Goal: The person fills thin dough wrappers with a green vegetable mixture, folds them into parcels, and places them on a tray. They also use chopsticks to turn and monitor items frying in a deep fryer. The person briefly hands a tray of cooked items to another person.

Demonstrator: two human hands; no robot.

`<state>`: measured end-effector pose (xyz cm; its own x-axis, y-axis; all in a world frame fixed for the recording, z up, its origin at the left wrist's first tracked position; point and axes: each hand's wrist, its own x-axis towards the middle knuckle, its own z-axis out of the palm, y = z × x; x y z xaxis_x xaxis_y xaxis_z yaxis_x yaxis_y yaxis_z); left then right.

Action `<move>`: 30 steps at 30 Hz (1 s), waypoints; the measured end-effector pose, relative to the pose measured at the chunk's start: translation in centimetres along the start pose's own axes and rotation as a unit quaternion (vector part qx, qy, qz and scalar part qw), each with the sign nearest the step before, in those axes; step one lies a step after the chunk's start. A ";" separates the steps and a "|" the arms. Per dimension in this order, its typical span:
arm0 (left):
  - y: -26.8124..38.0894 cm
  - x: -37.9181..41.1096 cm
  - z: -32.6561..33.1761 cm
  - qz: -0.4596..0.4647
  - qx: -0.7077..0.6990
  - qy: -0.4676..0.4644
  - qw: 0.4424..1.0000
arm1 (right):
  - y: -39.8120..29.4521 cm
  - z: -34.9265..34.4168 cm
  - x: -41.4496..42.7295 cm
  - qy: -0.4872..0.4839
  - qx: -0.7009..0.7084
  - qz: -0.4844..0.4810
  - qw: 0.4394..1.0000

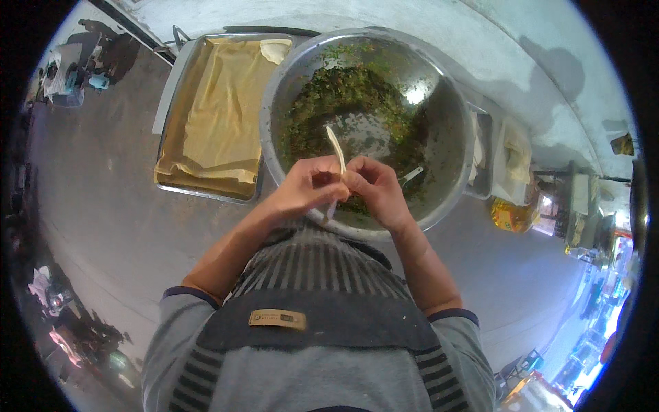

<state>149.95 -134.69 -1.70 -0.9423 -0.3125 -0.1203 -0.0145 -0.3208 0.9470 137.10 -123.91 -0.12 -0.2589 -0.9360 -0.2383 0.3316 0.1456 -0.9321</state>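
Note:
Both my left hand (314, 188) and my right hand (373, 188) pinch a folded piece of thin pale dough sheet (335, 144) between thumbs and fingers, over the near rim of a large metal bowl (448, 201). The piece stands on edge, its far end pointing away from me. Chopped green filling (355, 87) lies in the bowl, mostly around its far side. A utensil with a light handle (412, 175) rests in it beside my right hand. Some of the piece is hidden by my fingers.
Left of the bowl is a metal tray (206, 191) lined with yellowish cloth, a pale folded piece (275, 50) at its far corner. Another metal tray (484, 154) with pale sheets and a bottle of yellow oil (509, 215) are at the right. A wall (463, 31) rises behind.

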 end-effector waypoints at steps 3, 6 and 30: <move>0.6 -0.6 -0.3 0.004 -0.064 0.001 0.998 | 1.2 0.4 0.2 -0.020 0.053 0.013 0.998; 1.1 -0.9 -0.5 -0.011 -0.074 0.006 0.997 | 1.4 0.8 0.2 -0.012 0.101 0.038 0.994; -2.9 2.3 -5.8 -0.134 -0.377 -0.119 0.909 | -8.2 0.0 6.3 -0.179 -0.564 -0.226 0.774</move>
<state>149.79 -139.66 -6.43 -0.9858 0.0407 -0.1630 -0.1051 -0.9064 0.4092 132.77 -131.04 6.06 0.2182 -0.9723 0.0841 -0.7742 -0.2249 -0.5916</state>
